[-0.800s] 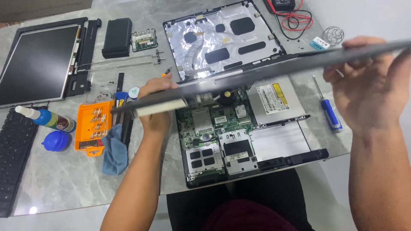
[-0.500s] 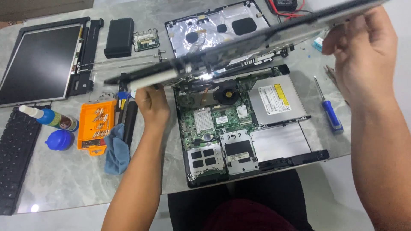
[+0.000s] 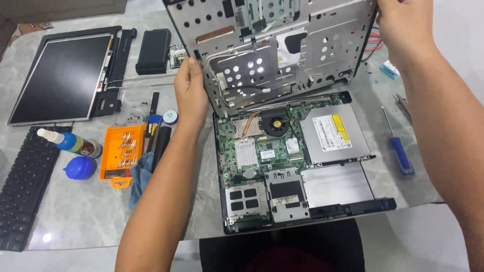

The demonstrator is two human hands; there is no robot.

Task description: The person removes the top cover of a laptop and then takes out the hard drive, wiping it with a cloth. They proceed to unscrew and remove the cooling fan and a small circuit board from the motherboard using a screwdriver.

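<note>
Overhead, a perforated metal laptop cover (image 3: pixel 275 55) is gripped at its side edges by the left hand (image 3: pixel 190 93) and right hand (image 3: pixel 403 27). Below them, the opened laptop base (image 3: pixel 297 161) is uncovered, with bare tabletop (image 3: pixel 85 211) left of it.

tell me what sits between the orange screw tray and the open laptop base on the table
In the head view, between the orange screw tray and the laptop base lie a blue cloth, dark tools and the person's left forearm.

Brightness: even, soft daylight-like light is filling the scene.
Glare: a small bright spot is shining on the glossy table (image 3: pixel 47 236); the metal panel (image 3: pixel 272 50) is catching pale sheen.
Shadows: faint, soft ones are lying under the left hand (image 3: pixel 190 90).
Focus: the centre is staying sharp.
Edges: lines are bowing slightly outward near the frame borders.
</note>
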